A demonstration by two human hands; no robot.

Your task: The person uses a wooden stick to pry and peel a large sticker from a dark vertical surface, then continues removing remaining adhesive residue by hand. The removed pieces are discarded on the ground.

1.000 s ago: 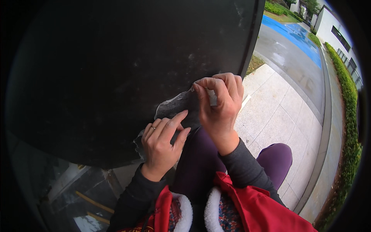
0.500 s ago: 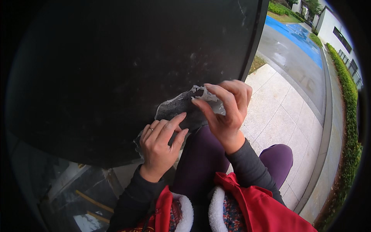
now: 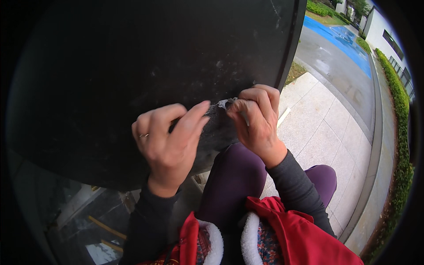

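Note:
A large, smooth, dark panel [image 3: 110, 88] with pale scuffs and specks fills the view in front of me. Near its lower right part, my right hand [image 3: 258, 117] pinches a crumpled bit of clear plastic film [image 3: 223, 104] between thumb and forefinger. My left hand [image 3: 165, 141], with a ring on one finger, is just to the left of the film. Its fingers are bent and apart, slightly blurred by motion, with the forefinger and thumb pointing at the film. I see nothing held in it. Much of the film is hidden behind my fingers.
My purple-clad knees [image 3: 234, 176] are below the panel. Pale paving [image 3: 327, 128] runs along the right, bordered by a kerb and a green hedge [image 3: 395, 106]. Beyond lies a wet road with a blue painted area [image 3: 338, 37]. Dark glossy flooring with yellow strips [image 3: 106, 227] shows at lower left.
My left hand has moved up and left. My right thumb and forefinger have come together on the film. The wide sheet that spread between my hands now shows only as a small bunched piece.

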